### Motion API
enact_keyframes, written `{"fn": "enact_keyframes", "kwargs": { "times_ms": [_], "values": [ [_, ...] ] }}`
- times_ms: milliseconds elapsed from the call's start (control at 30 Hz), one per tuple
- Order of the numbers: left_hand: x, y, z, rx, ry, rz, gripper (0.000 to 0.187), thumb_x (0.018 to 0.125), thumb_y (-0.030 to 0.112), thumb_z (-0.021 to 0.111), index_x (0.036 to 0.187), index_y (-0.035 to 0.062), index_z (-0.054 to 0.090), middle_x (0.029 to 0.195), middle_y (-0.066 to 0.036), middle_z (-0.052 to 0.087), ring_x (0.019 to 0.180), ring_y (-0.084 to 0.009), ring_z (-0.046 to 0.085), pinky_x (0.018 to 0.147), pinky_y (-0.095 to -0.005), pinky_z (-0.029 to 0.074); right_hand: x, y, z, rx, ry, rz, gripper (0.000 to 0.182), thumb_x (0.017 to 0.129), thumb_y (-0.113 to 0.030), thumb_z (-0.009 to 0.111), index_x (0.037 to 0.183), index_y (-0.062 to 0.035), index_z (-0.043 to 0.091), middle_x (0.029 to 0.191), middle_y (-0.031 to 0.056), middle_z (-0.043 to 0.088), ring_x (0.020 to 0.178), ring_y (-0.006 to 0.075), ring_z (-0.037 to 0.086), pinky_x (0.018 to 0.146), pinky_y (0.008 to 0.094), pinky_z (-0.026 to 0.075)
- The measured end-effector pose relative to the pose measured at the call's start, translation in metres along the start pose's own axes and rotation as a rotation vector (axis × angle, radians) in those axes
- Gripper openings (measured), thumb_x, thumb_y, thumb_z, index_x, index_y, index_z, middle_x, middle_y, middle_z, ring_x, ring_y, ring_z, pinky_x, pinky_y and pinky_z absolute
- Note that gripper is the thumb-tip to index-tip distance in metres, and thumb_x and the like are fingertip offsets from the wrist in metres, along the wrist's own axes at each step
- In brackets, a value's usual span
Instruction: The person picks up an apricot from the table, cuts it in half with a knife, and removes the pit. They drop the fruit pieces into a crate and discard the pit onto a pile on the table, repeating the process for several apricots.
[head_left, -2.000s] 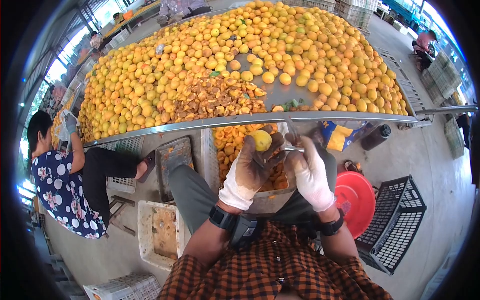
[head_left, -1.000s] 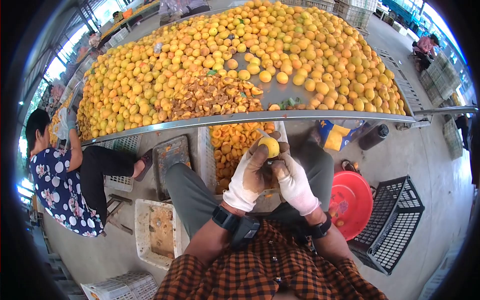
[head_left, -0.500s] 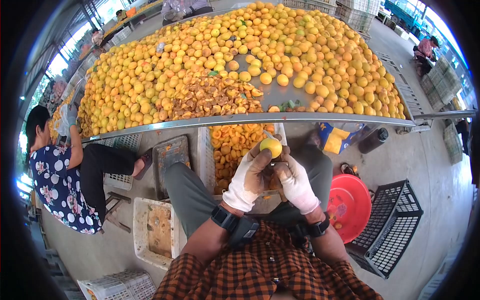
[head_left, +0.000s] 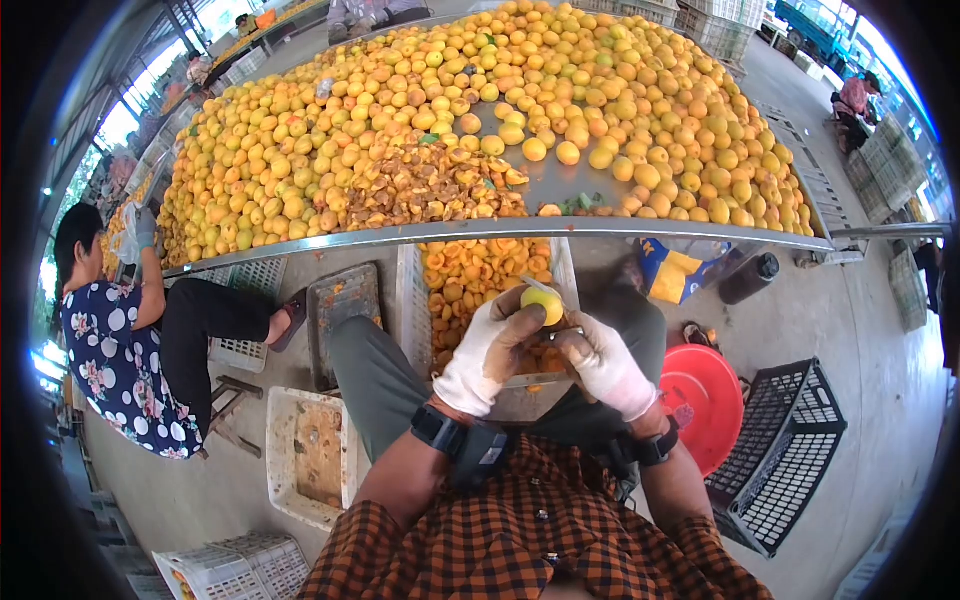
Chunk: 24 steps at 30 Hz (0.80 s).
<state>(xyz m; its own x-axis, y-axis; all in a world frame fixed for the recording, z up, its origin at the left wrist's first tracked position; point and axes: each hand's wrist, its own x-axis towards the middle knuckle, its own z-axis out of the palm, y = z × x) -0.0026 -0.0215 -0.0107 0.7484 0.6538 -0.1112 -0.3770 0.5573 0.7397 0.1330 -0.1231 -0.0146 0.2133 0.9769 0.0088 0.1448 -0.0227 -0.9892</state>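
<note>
My left hand (head_left: 494, 350), in a white glove with stained fingers, is closed around a yellow apricot (head_left: 541, 306). Close beside it, touching or nearly touching the fruit, is my right hand (head_left: 606, 362), gloved the same way, with its fingers pinched. A small knife (head_left: 540, 286) shows as a thin pale blade along the fruit's far side; its handle is hidden, apparently within my right hand. Below both hands, between my knees, a white crate (head_left: 412, 300) holds many halved orange apricots (head_left: 462, 285).
A metal-rimmed table (head_left: 500, 229) bears heaped whole apricots (head_left: 300, 170) and a pile of brownish pieces (head_left: 430, 185). Right of me are a red basin (head_left: 715, 400), a black crate (head_left: 785, 440) and a dark bottle (head_left: 750, 279). A co-worker (head_left: 125, 350) sits at left, near a tray (head_left: 343, 310).
Both hands have shifted slightly, my right one outward and down. The apricot is turned a little in my left hand, showing a paler side. The view has tilted slightly.
</note>
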Motion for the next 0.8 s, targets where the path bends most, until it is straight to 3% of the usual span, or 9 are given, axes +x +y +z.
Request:
{"fn": "enact_keyframes", "kwargs": {
  "times_ms": [200,267,333,433,467,533,600,733,800],
  "values": [
    [0.004,0.052,0.008,0.838,-0.139,-0.162,0.037,0.076,0.014,0.061,0.109,-0.0034,0.059,0.095,-0.005,0.063,0.085,-0.0102,0.056,0.078,-0.0219,0.043,0.005,-0.010,-0.029,-0.346,-0.155,-0.099,0.019,0.085,-0.017,0.060,0.092,0.0007,0.059,0.077,0.0216,0.060,0.076,0.0361,0.062,0.063,0.0354,0.048],
    [0.009,0.047,-0.001,0.884,-0.194,-0.113,0.038,0.076,0.015,0.062,0.109,-0.0037,0.059,0.096,-0.006,0.063,0.086,-0.0112,0.056,0.077,-0.0222,0.043,0.006,-0.014,-0.030,-0.301,-0.164,-0.116,0.019,0.086,-0.017,0.059,0.092,0.0005,0.059,0.077,0.0186,0.061,0.072,0.0305,0.063,0.064,0.0339,0.048],
    [0.009,0.042,-0.008,0.780,-0.172,-0.082,0.041,0.078,0.014,0.060,0.116,-0.0013,0.056,0.097,-0.006,0.063,0.090,-0.0146,0.058,0.078,-0.0260,0.047,0.008,-0.032,-0.032,-0.183,-0.257,0.189,0.018,0.088,-0.017,0.056,0.092,0.0004,0.059,0.072,0.0133,0.061,0.063,0.0218,0.059,0.061,0.0310,0.046],
    [0.010,0.022,-0.013,0.145,-0.018,-0.201,0.042,0.086,0.022,0.057,0.122,0.0013,0.050,0.096,-0.008,0.063,0.088,-0.0191,0.062,0.073,-0.0309,0.052,0.013,-0.006,-0.023,0.420,-0.034,0.050,0.023,0.092,-0.021,0.050,0.094,-0.0002,0.058,0.069,0.0073,0.058,0.059,0.0129,0.052,0.058,0.0252,0.042],
    [0.010,0.019,-0.014,0.142,-0.022,-0.198,0.042,0.086,0.022,0.057,0.122,0.0013,0.050,0.096,-0.008,0.063,0.088,-0.0191,0.062,0.073,-0.0309,0.052,0.028,0.003,-0.011,0.369,0.221,-0.245,0.033,0.096,-0.032,0.043,0.100,-0.0008,0.055,0.059,0.0027,0.050,0.049,0.0100,0.045,0.048,0.0221,0.037],
    [0.009,0.014,-0.017,-0.175,-0.100,-0.351,0.038,0.092,0.031,0.052,0.116,0.0013,0.049,0.096,-0.010,0.061,0.082,-0.0202,0.062,0.066,-0.0311,0.050,0.035,-0.020,-0.008,0.841,0.262,-0.102,0.041,0.097,-0.039,0.038,0.104,-0.0007,0.051,0.051,0.0007,0.041,0.039,0.0095,0.037,0.038,0.0226,0.031],
    [0.017,-0.003,-0.022,-0.251,-0.100,-0.384,0.040,0.094,0.039,0.047,0.109,0.0023,0.051,0.095,-0.011,0.061,0.074,-0.0186,0.061,0.058,-0.0269,0.048,0.047,-0.055,0.000,0.809,0.438,-0.251,0.045,0.097,-0.043,0.036,0.106,-0.0006,0.047,0.046,-0.0005,0.033,0.033,0.0091,0.030,0.033,0.0240,0.026],
    [0.025,-0.009,-0.014,-0.467,0.048,-0.466,0.045,0.095,0.044,0.040,0.112,0.0038,0.051,0.090,-0.009,0.060,0.065,-0.0194,0.059,0.051,-0.0250,0.048,0.066,-0.065,0.010,0.736,0.592,-0.402,0.036,0.096,-0.034,0.044,0.107,0.0007,0.050,0.055,-0.0013,0.043,0.039,0.0069,0.034,0.036,0.0219,0.026],
    [0.023,-0.006,-0.006,-0.573,0.120,-0.526,0.039,0.094,0.044,0.044,0.097,0.0056,0.050,0.084,-0.010,0.056,0.060,-0.0174,0.054,0.046,-0.0260,0.042,0.073,-0.055,0.017,0.746,0.577,-0.429,0.032,0.095,-0.029,0.048,0.106,0.0011,0.051,0.059,-0.0010,0.047,0.042,0.0054,0.035,0.038,0.0210,0.025]
  ]
}}
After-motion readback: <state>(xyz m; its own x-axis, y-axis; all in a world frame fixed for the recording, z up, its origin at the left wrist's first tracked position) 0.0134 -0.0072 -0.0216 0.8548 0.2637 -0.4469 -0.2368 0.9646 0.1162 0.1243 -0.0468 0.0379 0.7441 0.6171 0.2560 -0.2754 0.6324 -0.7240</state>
